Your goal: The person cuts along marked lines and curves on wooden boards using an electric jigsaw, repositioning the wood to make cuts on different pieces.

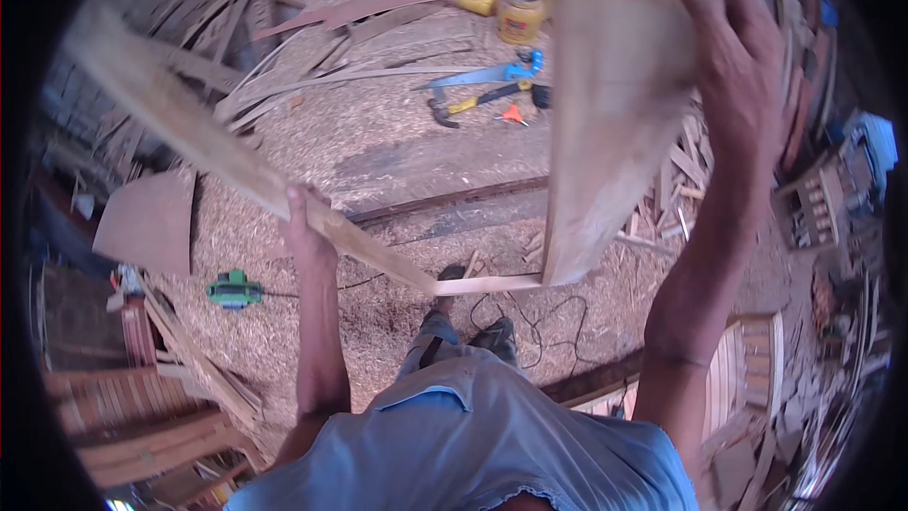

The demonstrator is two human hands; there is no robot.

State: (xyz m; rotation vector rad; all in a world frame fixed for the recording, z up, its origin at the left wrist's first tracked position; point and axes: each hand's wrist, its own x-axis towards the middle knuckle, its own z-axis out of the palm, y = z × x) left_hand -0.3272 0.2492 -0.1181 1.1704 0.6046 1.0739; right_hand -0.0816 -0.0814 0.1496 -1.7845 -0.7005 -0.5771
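Head view, left hand (305, 227) gripping diagonal plank (227, 147), right hand (733, 66) steadying upright board (605, 114)

Left hand (305, 227) gripped the long plank (218, 147), which ran up-left and down-right of it. Right hand (733, 57) lay on the broad board (605, 104), just left of it. Saw (487, 74), hammer (463, 106) and jar (520, 19) lay on the floor (378, 151) between both hands, beyond them. Power tool (235, 290) sat below-left of left hand.
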